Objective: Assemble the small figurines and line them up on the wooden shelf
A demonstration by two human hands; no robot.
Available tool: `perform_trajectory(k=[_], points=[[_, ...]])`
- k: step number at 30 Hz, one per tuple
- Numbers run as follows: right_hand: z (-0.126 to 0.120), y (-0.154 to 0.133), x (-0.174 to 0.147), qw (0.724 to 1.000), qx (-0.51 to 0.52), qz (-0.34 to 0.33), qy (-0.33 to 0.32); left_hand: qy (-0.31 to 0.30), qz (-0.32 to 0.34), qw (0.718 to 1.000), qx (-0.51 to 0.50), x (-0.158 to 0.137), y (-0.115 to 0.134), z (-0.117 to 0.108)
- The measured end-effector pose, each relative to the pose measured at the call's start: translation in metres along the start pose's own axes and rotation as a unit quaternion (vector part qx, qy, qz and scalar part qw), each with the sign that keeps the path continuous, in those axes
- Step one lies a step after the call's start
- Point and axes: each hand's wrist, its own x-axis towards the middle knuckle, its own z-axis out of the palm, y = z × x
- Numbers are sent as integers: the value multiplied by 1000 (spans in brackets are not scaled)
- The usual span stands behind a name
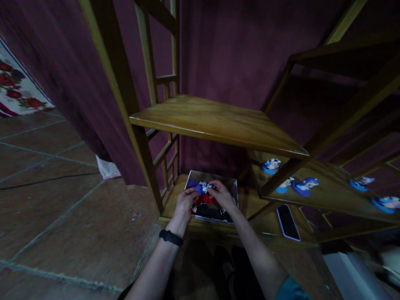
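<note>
Evidently, the left hand (pixel 186 200) and right hand (pixel 222 195) share 1 small purple-and-white toy (pixel 201 187), its sides pinched between nearly closed fingertips over an open box (pixel 235 194), perhaps because 2-sided support keeps it steady. A red item (pixel 204 198) and a black item (pixel 208 211) lie inside, where the walls likely stop them straying. The box rests on a low shelf (pixel 250 199). To the right, 5 figures (pixel 305 186) sit on a higher board (pixel 333 189), seemingly steadied by flat bases; a phone (pixel 288 222) lies below.
</note>
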Motion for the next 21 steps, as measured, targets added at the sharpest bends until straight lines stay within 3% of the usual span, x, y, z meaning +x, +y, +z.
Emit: perform_trajectory(k=[9,21], points=[[6,0,-4,981,-171,-76,46,1,0,1000,27,-1,-1,2],[6,-15,-12,971,-210,-113,22,5,-1,1000,2,0,-4,2]])
